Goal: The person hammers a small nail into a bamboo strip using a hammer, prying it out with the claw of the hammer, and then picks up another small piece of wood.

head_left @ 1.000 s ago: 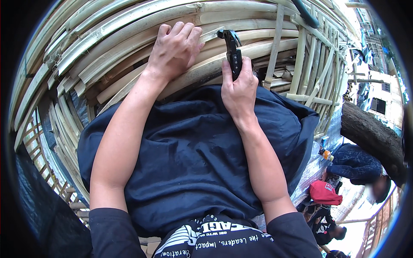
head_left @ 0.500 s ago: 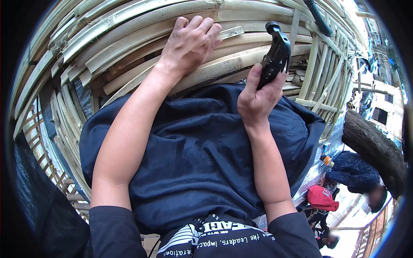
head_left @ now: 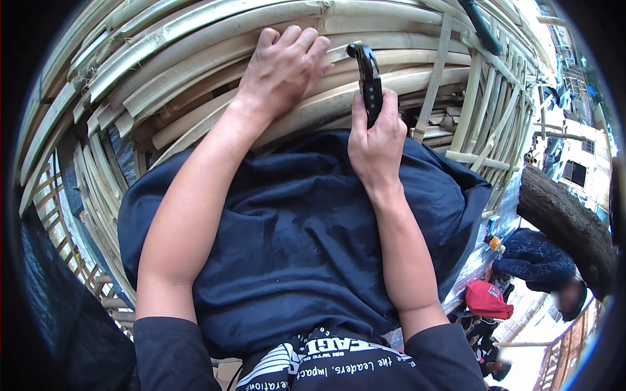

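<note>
My left hand (head_left: 283, 68) is closed with its knuckles up over a bamboo strip (head_left: 336, 58), whose end sticks out on the hand's right side. What lies under the curled fingers is partly hidden. In my right hand (head_left: 378, 143) is a black multi-tool hammer (head_left: 371, 91), gripped by its handle with the thumb along it. Its head is beside the bamboo strip's end, a little to the right of my left hand; whether they touch I cannot tell. Layers of split bamboo (head_left: 228, 42) curve around both hands.
Dark blue cloth (head_left: 287, 228) spreads over my lap, under both forearms. An upright bamboo lattice (head_left: 482, 104) stands to the right, with a dark tube (head_left: 479, 26) above it. Beyond are a thick tree trunk (head_left: 564, 221), a red bag (head_left: 488, 300) and a bent-over person (head_left: 538, 260).
The hammer has swung left and down, from well right of my left hand to close beside it. My left hand stays almost in place.
</note>
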A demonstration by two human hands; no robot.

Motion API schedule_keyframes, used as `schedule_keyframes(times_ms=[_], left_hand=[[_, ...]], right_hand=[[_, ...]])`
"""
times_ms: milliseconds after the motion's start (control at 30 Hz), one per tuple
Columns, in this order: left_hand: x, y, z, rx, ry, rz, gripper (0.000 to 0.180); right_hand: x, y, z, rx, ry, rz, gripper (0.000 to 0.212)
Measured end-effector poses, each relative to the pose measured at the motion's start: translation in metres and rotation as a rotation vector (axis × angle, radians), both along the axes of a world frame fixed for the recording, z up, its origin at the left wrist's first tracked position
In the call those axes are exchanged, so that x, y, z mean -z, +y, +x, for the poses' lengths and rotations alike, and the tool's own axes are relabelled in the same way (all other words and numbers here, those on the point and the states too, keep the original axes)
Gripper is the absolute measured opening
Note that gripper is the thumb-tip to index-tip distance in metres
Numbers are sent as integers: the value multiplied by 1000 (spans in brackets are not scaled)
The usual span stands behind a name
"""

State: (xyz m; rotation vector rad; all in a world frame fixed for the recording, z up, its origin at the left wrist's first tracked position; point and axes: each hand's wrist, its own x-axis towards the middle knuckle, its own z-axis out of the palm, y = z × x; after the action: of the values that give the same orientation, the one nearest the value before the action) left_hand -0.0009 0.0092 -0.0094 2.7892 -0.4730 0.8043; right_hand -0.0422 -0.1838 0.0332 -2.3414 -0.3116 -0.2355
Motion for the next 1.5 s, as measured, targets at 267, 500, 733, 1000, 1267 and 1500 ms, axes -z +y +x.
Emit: schedule_keyframes(times_ms=[267,500,733,1000,1267,1500], left_hand=[[2,0,-2,1,18,-5,32],[2,-2,-1,-3,-6,10,31],[1,-3,-1,-7,50,-3,31],[4,-3,-1,-9,14,-10,32],[3,-2,-2,-5,23,-19,30],[4,-2,-1,4,4,-31,32]], right_hand=[[5,-4,-2,-27,-52,-87,25],[3,-5,-11,-10,-248,-28,25],[3,-8,-13,55,-320,101,23],[8,-5,-12,26,-207,72,22],[13,-15,-12,-15,-345,123,28],[19,-16,-12,74,-217,196,25]])
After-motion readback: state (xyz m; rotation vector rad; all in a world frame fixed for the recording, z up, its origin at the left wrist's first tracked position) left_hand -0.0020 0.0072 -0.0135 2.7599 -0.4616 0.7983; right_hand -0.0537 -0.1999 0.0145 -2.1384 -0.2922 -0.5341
